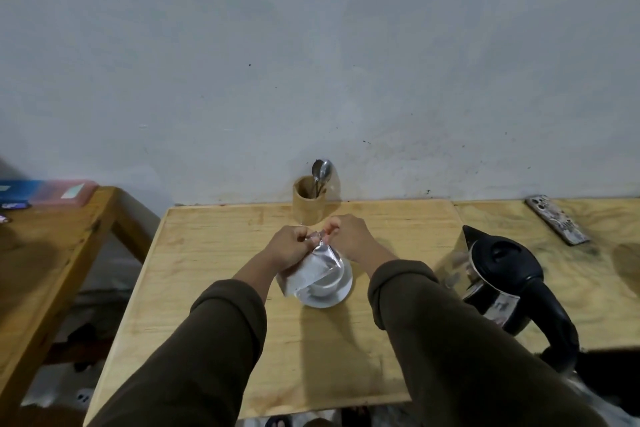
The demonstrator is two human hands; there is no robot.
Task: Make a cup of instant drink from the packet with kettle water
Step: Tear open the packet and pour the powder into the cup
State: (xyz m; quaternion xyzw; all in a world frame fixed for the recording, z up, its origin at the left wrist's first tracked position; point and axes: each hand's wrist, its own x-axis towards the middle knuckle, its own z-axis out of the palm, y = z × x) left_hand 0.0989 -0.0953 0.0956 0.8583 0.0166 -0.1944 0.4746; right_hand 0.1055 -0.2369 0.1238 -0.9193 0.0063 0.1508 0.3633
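A silvery drink packet (311, 270) is held above a white cup (330, 282) that stands on a white saucer (341, 296) in the middle of the wooden table (242, 340). My left hand (287, 246) grips the packet's body and top edge. My right hand (349, 236) pinches the packet's top corner. Both hands meet at the packet's upper end. A steel kettle (498, 281) with a black lid and handle stands to the right of the cup. The packet hides part of the cup.
A wooden holder (309, 201) with spoons (321, 172) stands at the back by the wall. A phone (557, 224) lies face down at the far right. A second wooden table (41, 253) with books (45, 191) is on the left, across a gap.
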